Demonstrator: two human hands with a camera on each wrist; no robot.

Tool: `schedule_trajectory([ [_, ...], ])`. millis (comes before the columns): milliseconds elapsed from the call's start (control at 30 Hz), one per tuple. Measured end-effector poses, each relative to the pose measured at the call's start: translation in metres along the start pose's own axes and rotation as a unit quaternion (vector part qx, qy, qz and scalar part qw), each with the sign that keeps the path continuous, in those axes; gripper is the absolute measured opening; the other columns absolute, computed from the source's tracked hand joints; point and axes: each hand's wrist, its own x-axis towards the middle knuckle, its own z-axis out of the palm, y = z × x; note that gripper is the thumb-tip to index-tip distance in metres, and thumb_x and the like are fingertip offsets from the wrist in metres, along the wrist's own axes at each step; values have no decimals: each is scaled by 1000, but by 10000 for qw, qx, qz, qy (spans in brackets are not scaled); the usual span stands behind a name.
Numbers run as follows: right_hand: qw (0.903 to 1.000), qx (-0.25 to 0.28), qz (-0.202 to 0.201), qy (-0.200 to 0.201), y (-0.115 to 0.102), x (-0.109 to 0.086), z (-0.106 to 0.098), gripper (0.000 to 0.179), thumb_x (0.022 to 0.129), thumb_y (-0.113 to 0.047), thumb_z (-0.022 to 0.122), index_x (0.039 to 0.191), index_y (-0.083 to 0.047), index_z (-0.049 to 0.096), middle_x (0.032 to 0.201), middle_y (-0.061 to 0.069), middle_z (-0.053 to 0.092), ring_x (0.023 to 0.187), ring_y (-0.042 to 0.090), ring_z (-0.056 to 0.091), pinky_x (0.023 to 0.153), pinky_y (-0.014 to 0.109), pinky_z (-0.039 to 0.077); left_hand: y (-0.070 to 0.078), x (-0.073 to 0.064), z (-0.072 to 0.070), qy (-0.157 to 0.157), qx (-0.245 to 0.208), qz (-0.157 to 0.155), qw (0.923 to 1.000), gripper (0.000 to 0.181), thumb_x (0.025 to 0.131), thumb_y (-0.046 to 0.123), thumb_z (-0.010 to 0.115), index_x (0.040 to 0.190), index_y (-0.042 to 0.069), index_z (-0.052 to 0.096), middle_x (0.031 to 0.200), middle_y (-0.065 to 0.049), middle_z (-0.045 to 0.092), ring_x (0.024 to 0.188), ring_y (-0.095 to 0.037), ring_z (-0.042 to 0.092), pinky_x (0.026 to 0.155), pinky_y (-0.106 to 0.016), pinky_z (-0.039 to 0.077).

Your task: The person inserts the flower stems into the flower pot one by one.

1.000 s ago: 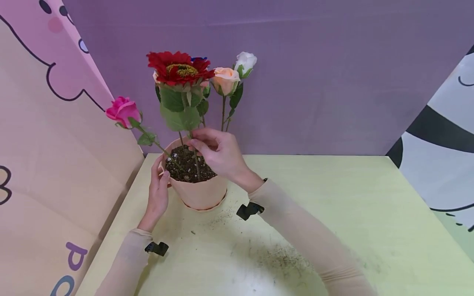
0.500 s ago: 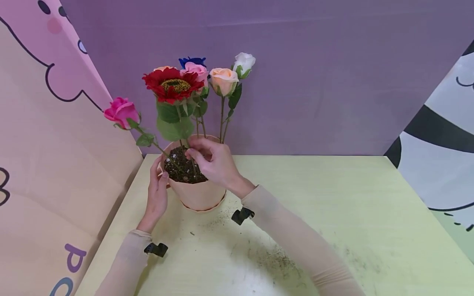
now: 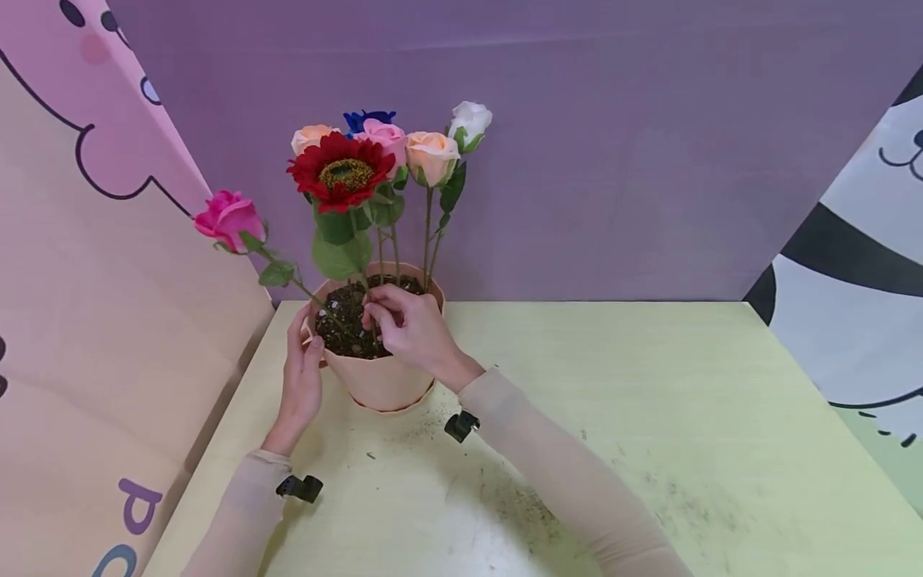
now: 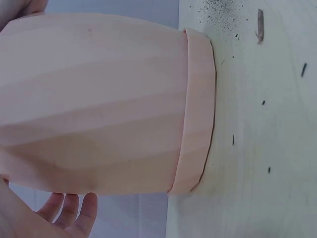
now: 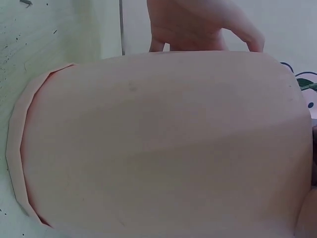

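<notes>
A pale pink flower pot [image 3: 382, 385] filled with dark soil [image 3: 346, 340] stands on its saucer [image 3: 392, 410] near the table's back left. My left hand [image 3: 303, 381] holds the pot's left side, thumb near the rim; in the left wrist view its fingers [image 4: 72, 210] curve beyond the wall. Over the soil, my right hand [image 3: 414, 328] pinches the stem of a red daisy-like flower [image 3: 344, 172] low down, its lower end reaching the soil. A magenta rose [image 3: 229, 220] leans out leftward. In the right wrist view the pot wall [image 5: 163, 139] hides most of the right hand.
Behind the red flower stand a light pink rose [image 3: 385, 138], peach roses [image 3: 431, 156], a white rose [image 3: 470, 124] and a blue flower [image 3: 369, 122]. Soil crumbs [image 3: 530, 505] lie scattered on the table [image 3: 613, 361]. A purple backdrop [image 3: 613, 160] rises behind.
The red flower has come down and its head has tilted forward, showing the roses behind it. My right hand has moved lower with the stem. My left hand keeps its hold on the pot.
</notes>
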Motion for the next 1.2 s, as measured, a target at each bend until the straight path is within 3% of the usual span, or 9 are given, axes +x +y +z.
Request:
schedule_trajectory([
  [233,9995,-316,-80,59,0,-2,0,18,105,-5,58,108,0,74,89,7,80,74,16,76,63,16,50,4,-1,0,-7,-120,-59,9999,55,117,29,35,170,22,23,149,-25,46,115,-12,55,91,-21,48],
  [367,9998,17,139,121,1,-5,-2,17,104,-5,62,110,3,75,94,9,82,82,21,80,68,16,56,6,0,2,-98,-178,-126,9997,55,117,29,35,170,23,21,150,-25,45,117,-13,57,92,-20,48],
  [600,9973,539,450,207,1,-10,-5,24,102,-11,69,120,4,75,109,15,81,95,28,80,83,24,62,2,-1,2,-59,-134,-187,9997,55,116,26,34,170,22,21,150,-25,46,111,0,55,91,-18,47],
  [767,9956,634,488,497,-1,-18,-13,21,102,-10,70,120,-3,76,114,12,81,101,24,79,89,27,62,1,0,1,-121,-140,-214,9996,55,117,27,33,170,23,21,152,-25,45,111,2,54,92,-18,47],
  [867,9930,778,392,793,-1,-23,-23,18,102,-7,69,117,-2,77,113,14,80,102,28,78,89,27,62,2,1,0,-134,-117,-188,9997,55,117,26,34,170,22,21,151,-25,45,112,2,54,93,-18,47],
  [1033,9831,1099,464,1392,2,-35,-49,15,103,-2,66,112,6,75,110,22,78,97,44,76,86,37,64,3,3,-1,-213,-67,-223,9995,55,117,27,33,171,23,19,151,-25,45,118,-10,56,94,-20,48],
  [1200,9743,1203,469,1844,7,-53,-85,15,103,3,63,111,12,72,108,28,77,94,22,78,84,37,65,5,2,-5,-346,-16,-382,9987,57,117,30,34,171,24,16,159,-26,39,130,-32,55,105,-45,51],
])
